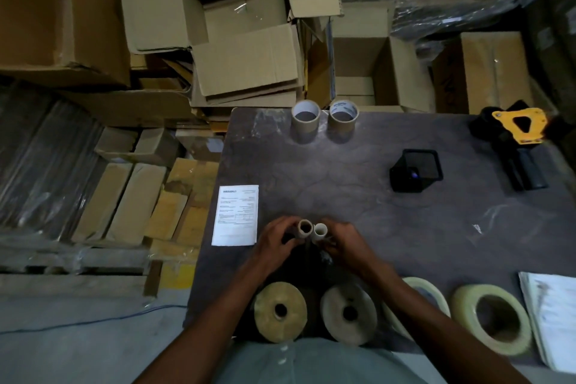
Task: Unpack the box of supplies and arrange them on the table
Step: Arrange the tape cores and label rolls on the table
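Two small cardboard tubes stand upright side by side on the dark table (pixel 358 196). My left hand (pixel 274 243) grips the brown tube (pixel 304 228). My right hand (pixel 343 243) grips the paler tube (pixel 320 232). Just in front of me two film rolls stand on end, one on the left (pixel 280 312) and one on the right (pixel 349 313). Two wide clear tape rolls lie to the right, the nearer one (pixel 417 293) partly hidden by my right forearm and the other (pixel 494 318) in full view. Two brown tape rolls, one on the left (pixel 306 118) and one on the right (pixel 343 115), stand at the table's far edge.
A printed invoice sheet (pixel 236 215) lies at the table's left side. A black mesh holder (pixel 416 170) and a yellow-and-black tape dispenser (pixel 519 137) sit at the right. White papers (pixel 551 315) lie at the near right corner. Open cardboard boxes (pixel 249 28) crowd the floor beyond.
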The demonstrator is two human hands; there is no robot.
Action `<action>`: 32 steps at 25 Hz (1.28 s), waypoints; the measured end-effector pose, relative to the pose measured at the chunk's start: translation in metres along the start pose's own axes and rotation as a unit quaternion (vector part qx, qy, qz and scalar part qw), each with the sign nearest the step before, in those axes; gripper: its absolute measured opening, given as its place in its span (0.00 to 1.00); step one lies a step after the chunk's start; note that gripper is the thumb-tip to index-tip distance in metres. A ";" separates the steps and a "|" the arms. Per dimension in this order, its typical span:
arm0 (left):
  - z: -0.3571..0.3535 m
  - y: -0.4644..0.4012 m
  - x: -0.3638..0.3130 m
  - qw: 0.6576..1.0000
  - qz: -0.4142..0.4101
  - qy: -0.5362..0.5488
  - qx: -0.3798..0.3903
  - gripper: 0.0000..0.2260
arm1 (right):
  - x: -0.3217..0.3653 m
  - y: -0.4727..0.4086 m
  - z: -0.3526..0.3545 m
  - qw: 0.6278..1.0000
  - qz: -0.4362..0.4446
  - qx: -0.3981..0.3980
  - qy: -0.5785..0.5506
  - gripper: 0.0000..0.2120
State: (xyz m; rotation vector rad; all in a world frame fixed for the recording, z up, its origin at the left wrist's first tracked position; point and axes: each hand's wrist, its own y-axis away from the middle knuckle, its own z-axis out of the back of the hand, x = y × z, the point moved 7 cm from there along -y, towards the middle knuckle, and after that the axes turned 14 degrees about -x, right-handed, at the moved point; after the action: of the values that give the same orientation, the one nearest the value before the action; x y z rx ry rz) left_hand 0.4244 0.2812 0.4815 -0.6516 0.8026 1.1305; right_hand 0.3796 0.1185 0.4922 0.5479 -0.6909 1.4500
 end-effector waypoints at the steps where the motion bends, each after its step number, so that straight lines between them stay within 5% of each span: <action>1: 0.000 0.000 0.000 1.000 -0.001 -0.002 0.007 0.16 | -0.001 0.001 -0.001 1.000 -0.002 0.001 0.000 0.07; 7: 0.001 -0.005 0.007 1.000 0.013 -0.001 0.028 0.17 | -0.005 0.002 -0.003 0.999 -0.019 0.019 -0.026 0.13; 12: 0.006 -0.008 0.025 0.997 0.054 0.019 0.044 0.29 | -0.021 -0.001 0.018 0.994 -0.086 0.008 -0.064 0.23; 15: 0.019 -0.037 0.034 0.997 0.071 0.012 -0.006 0.25 | -0.033 -0.020 0.040 0.981 -0.170 -0.049 -0.078 0.22; 18: 0.024 -0.099 0.030 0.998 0.056 0.004 -0.031 0.20 | -0.041 -0.077 0.055 0.984 -0.163 -0.075 -0.013 0.17; 22: 0.021 -0.194 -0.007 0.996 -0.014 -0.061 -0.060 0.24 | -0.054 -0.170 0.075 0.977 -0.154 -0.141 0.046 0.22; 25: 0.005 -0.251 -0.025 0.993 0.016 -0.117 -0.011 0.29 | -0.066 -0.228 0.086 0.963 -0.180 -0.171 0.104 0.24; 29: -0.013 -0.284 -0.018 0.954 -0.034 -0.294 0.059 0.22 | -0.093 -0.261 0.076 0.960 -0.168 -0.090 0.206 0.14; 32: -0.016 -0.285 -0.016 0.940 -0.082 -0.330 0.026 0.15 | -0.105 -0.260 0.070 0.955 -0.210 -0.066 0.200 0.09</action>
State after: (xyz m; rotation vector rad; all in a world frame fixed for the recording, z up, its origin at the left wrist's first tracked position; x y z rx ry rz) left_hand 0.6886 0.1738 0.5013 -0.2523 0.1958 1.0754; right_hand 0.6325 -0.0204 0.4845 0.2600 -0.3188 1.0593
